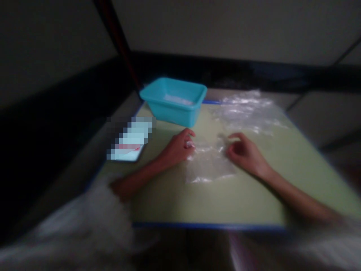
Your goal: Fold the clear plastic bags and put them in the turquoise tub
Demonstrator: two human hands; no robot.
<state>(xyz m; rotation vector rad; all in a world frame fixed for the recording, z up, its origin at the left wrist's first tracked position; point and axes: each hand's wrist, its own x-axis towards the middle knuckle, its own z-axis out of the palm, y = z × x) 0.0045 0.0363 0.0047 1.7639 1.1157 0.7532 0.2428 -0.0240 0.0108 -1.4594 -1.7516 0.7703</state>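
A clear plastic bag point(210, 165) lies on the pale yellow-green table in front of me. My left hand point(179, 146) is closed on the bag's upper left corner, where a crumpled bit of plastic shows between the fingers. At the bag's right edge is my right hand point(246, 155). Its forefinger reaches toward the bag, apart from the thumb, and the other fingers are curled. I see nothing held in it, though the picture is blurred.
Behind my left hand stands a turquoise plastic basin point(175, 111) with something pale inside. A heap of clear plastic bags point(248, 111) spreads over the table's far right. At the left edge lies a phone-like flat object point(131, 145), partly pixelated. The table point(208, 207) has a blue rim.
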